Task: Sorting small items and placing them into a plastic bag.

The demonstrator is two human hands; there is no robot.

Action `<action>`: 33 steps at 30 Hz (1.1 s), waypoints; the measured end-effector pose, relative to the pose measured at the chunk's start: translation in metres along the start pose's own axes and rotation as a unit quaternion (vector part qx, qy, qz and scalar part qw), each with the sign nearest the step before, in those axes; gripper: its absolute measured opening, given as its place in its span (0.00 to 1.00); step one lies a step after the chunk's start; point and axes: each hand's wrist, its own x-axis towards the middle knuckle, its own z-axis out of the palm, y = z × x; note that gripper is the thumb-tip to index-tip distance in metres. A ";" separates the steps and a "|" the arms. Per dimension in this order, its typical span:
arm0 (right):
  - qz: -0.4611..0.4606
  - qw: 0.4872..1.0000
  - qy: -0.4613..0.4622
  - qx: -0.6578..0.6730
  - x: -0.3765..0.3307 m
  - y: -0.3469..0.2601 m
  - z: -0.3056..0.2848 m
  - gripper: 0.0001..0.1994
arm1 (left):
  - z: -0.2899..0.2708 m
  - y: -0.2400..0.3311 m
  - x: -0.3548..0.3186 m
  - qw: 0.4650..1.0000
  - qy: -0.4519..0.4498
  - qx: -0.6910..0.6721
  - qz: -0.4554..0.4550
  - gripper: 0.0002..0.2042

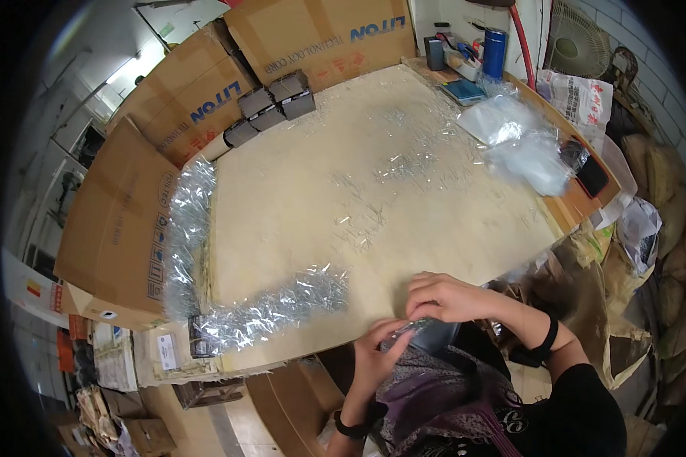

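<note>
At the table's near edge, in front of my body, I hold a dark flat-sided piece (pixel 432 335) with shiny clear film on its left end. My left hand (pixel 376 356) grips that film-covered end between thumb and fingers. Just above it, my right hand (pixel 443 297) has its fingers pinched together; what they pinch is too small to tell. A band of silvery clear strips (pixel 282 305) lies on the table to the left of my hands. It meets a small dark box (pixel 200 336) at the near left corner.
More silvery strips (pixel 188 244) run up the left side. Several dark boxes (pixel 270 107) are stacked at the back by large cartons (pixel 320 38). Clear plastic bags (pixel 514 137), a phone (pixel 591 177) and a blue can (pixel 494 55) sit along the right. Loose slivers (pixel 404 164) litter the tabletop.
</note>
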 end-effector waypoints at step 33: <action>0.102 0.960 0.231 -0.124 -0.057 0.010 0.000 0.08 | -0.035 -0.019 0.074 0.799 0.346 0.486 0.074 0.19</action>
